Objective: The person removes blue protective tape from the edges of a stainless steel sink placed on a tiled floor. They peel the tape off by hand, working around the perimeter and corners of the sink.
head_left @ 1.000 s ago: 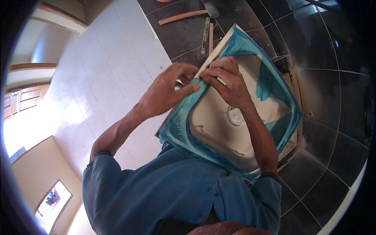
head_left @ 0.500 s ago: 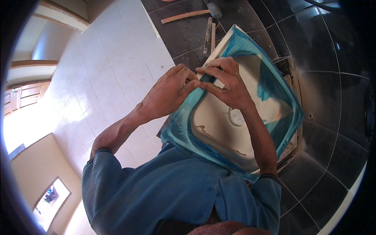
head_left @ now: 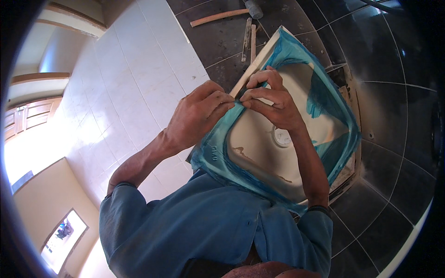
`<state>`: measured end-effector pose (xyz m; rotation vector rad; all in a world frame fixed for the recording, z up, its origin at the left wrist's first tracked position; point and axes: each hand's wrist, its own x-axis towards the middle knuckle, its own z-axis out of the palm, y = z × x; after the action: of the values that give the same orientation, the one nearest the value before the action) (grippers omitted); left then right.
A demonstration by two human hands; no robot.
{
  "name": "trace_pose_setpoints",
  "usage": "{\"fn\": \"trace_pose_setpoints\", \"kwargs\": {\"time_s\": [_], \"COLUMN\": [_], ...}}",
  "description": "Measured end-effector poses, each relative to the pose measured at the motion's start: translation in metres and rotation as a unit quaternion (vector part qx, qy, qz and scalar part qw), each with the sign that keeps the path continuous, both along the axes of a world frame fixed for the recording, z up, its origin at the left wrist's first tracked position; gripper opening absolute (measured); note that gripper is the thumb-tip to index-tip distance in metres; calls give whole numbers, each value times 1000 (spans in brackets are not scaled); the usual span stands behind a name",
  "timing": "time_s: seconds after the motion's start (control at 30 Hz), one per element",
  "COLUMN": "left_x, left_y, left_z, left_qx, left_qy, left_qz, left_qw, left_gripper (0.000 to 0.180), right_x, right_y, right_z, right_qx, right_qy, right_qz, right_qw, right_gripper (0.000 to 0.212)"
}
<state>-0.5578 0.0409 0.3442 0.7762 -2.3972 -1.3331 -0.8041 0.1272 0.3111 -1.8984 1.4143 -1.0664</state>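
Note:
A white square shower tray (head_left: 257,132) lies before me, its rim wrapped in blue plastic film (head_left: 214,146). Torn film edges hang into the basin, and a round drain (head_left: 281,137) shows in its floor. At the tray's left rim my left hand (head_left: 197,113) pinches the film between thumb and fingers. My right hand (head_left: 278,104) reaches over the basin and grips the film just beside it, fingers bent. Their fingertips are close together, and part of the film is hidden between them. Farther up, a strip of the white rim (head_left: 264,55) is bare.
A mallet (head_left: 220,17) with a wooden handle and grey head lies on dark floor tiles beyond the tray. Two narrow sticks or bars (head_left: 246,41) lie near it. Dark wall tiles (head_left: 380,116) stand close at the right; pale floor tiles (head_left: 134,74) spread at the left.
My fingertips have come slightly apart at the rim, the right hand shifting a little to the right and its fingers curling more. Both hands still pinch the film.

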Motion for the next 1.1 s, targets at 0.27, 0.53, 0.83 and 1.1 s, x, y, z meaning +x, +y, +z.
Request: {"fn": "trace_pose_setpoints", "kwargs": {"time_s": [0.27, 0.53, 0.83, 1.1], "left_x": [-9, 7, 10, 3], "left_y": [-4, 8, 13, 15], "left_z": [9, 6, -3, 27], "left_qx": [135, 110, -16, 149], "left_qy": [-64, 6, 10, -92], "left_qz": [42, 54, 21, 40], "left_qw": [988, 993, 1000, 984], "left_gripper": [29, 25, 18, 24], "right_x": [20, 15, 11, 21], "right_y": [-3, 6, 7, 10], "right_z": [26, -3, 4, 14], "right_qx": [34, -35, 7, 6], "right_qy": [121, 52, 20, 95], "right_qz": [-35, -18, 12, 0], "right_qw": [991, 998, 1000, 995], "right_gripper": [17, 23, 25, 21]}}
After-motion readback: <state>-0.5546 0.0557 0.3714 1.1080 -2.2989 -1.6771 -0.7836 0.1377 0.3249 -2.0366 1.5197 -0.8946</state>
